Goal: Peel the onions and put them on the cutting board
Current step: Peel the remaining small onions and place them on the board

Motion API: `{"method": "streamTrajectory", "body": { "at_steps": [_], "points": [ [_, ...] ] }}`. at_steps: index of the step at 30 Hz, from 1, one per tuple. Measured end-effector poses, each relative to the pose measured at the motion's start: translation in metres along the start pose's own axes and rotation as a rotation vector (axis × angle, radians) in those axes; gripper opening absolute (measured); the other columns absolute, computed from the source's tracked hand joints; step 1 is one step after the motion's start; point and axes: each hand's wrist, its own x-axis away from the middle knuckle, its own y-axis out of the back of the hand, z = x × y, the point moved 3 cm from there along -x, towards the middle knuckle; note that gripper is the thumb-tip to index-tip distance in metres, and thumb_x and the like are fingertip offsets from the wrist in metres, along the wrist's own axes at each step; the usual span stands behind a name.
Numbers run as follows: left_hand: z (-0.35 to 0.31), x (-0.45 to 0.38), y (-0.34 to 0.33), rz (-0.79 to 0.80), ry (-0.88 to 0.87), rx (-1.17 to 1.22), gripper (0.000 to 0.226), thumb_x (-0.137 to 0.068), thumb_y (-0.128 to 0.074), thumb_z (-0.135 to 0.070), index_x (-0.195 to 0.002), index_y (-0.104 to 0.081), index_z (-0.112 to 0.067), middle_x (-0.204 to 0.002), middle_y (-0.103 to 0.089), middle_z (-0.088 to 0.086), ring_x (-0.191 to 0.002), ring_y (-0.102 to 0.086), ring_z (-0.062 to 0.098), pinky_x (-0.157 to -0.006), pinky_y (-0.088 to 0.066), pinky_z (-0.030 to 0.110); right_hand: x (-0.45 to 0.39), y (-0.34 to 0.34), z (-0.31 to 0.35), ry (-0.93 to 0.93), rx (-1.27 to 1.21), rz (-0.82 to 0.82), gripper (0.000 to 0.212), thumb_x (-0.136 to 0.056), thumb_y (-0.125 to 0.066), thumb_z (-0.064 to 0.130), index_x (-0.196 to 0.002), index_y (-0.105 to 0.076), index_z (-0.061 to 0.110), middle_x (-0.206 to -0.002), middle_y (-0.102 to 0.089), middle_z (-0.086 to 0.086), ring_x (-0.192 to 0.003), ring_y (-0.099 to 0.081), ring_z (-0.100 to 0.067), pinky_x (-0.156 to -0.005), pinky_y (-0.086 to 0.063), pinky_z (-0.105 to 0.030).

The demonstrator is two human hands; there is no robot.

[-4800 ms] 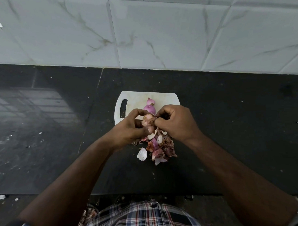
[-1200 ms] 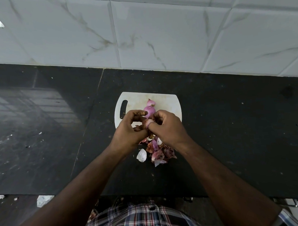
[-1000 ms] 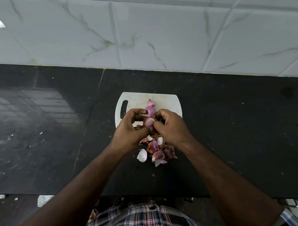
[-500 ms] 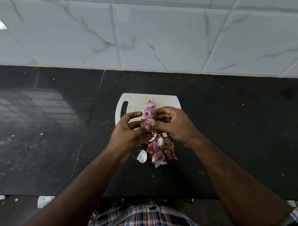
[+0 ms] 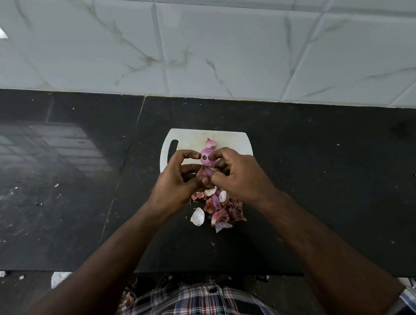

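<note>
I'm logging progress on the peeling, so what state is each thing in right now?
Held onion: partly peeled, gripped between both hands above the board's near edge.
Left hand: grips the onion.
Right hand: pinches the onion's skin.
Peeled onions: two, resting on the cutting board.
Peels: piled on the counter.

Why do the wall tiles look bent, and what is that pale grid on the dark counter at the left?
Head view: the wide-angle lens bows the tile joints toward the edges; the pale grid looks like a reflection on the glossy counter; the left hand, right hand and onion are fairly sharp.
</note>
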Motion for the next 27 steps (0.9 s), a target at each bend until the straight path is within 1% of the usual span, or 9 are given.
{"method": "streamTrajectory", "body": {
  "at_steps": [5,7,10,12,14,16,19,24,27],
  "points": [
    [0.0,-0.001,0.002,0.021,-0.008,-0.082,0.045,-0.088,-0.071,0.003,-0.118,-0.049,-0.023,-0.1,-0.077,0.007,-0.092,-0.076,0.026,-0.086,-0.06,0.051,0.001,-0.005,0.004,-0.011,0.005,0.0,0.035,-0.089,-0.069,0.021,-0.122,-0.06,0.02,-0.096,-0.073,-0.004,-0.083,-0.07,-0.01,-0.074,-0.057,-0.024],
    [0.001,-0.001,0.003,0.032,-0.008,-0.095,0.045,-0.089,-0.071,0.002,-0.116,-0.048,-0.025,-0.1,-0.078,0.007,-0.091,-0.076,0.027,-0.086,-0.06,0.05,0.0,-0.006,0.002,-0.023,0.006,-0.003,0.034,-0.088,-0.069,0.022,-0.121,-0.06,0.021,-0.093,-0.073,-0.003,-0.081,-0.071,-0.011,-0.073,-0.058,-0.028],
    [0.0,0.001,0.001,0.084,-0.019,-0.106,0.047,-0.089,-0.07,0.003,-0.118,-0.046,-0.024,-0.103,-0.078,0.006,-0.095,-0.075,0.026,-0.086,-0.059,0.046,-0.001,-0.003,-0.004,-0.062,0.011,-0.034,0.031,-0.088,-0.068,0.017,-0.118,-0.063,0.02,-0.092,-0.073,0.002,-0.08,-0.069,-0.009,-0.067,-0.051,-0.025],
    [-0.004,0.003,0.0,0.113,-0.01,-0.098,0.048,-0.089,-0.07,0.003,-0.122,-0.045,-0.022,-0.103,-0.078,0.004,-0.096,-0.075,0.022,-0.082,-0.059,0.037,-0.003,0.001,-0.009,-0.105,-0.014,-0.01,0.032,-0.088,-0.067,0.014,-0.119,-0.066,0.02,-0.096,-0.074,0.004,-0.082,-0.068,-0.009,-0.071,-0.051,-0.025],
    [-0.007,0.002,0.0,0.13,0.015,-0.06,0.051,-0.09,-0.067,0.004,-0.128,-0.043,-0.02,-0.103,-0.078,0.005,-0.094,-0.075,0.021,-0.076,-0.059,0.029,-0.004,0.007,-0.012,-0.142,-0.09,0.056,0.034,-0.088,-0.066,0.015,-0.121,-0.067,0.024,-0.103,-0.074,0.004,-0.088,-0.07,-0.011,-0.08,-0.059,-0.034],
    [-0.007,-0.002,0.002,0.14,0.037,-0.056,0.058,-0.09,-0.068,0.003,-0.136,-0.04,-0.02,-0.104,-0.077,0.008,-0.095,-0.075,0.024,-0.078,-0.059,0.033,-0.004,0.012,-0.011,-0.131,-0.179,0.12,0.04,-0.087,-0.072,0.02,-0.125,-0.064,0.028,-0.113,-0.073,0.006,-0.098,-0.071,-0.01,-0.089,-0.059,-0.04],
    [-0.008,-0.005,0.004,0.187,0.045,-0.099,0.065,-0.09,-0.071,0.0,-0.14,-0.039,-0.025,-0.106,-0.077,0.011,-0.099,-0.074,0.028,-0.089,-0.059,0.043,-0.004,0.016,-0.004,-0.055,-0.215,0.189,0.059,-0.081,-0.083,0.028,-0.134,-0.059,0.029,-0.121,-0.071,0.007,-0.109,-0.068,-0.008,-0.098,-0.056,-0.039],
    [-0.014,-0.006,0.006,0.266,0.023,-0.171,0.071,-0.088,-0.069,0.009,-0.136,-0.04,-0.034,-0.105,-0.077,0.007,-0.101,-0.074,0.021,-0.081,-0.057,0.029,-0.006,0.025,-0.004,-0.055,-0.278,0.262,0.047,-0.087,-0.076,0.01,-0.131,-0.063,0.016,-0.108,-0.077,-0.004,-0.102,-0.073,-0.014,-0.097,-0.057,-0.042],
    [-0.016,-0.005,0.005,0.264,0.014,-0.203,0.075,-0.088,-0.067,0.011,-0.138,-0.04,-0.037,-0.102,-0.077,0.004,-0.099,-0.074,0.016,-0.079,-0.056,0.025,-0.007,0.025,0.001,0.007,-0.141,0.24,0.046,-0.088,-0.075,0.012,-0.131,-0.063,0.023,-0.105,-0.078,0.002,-0.098,-0.072,-0.004,-0.092,-0.056,-0.028]
  ]
}}
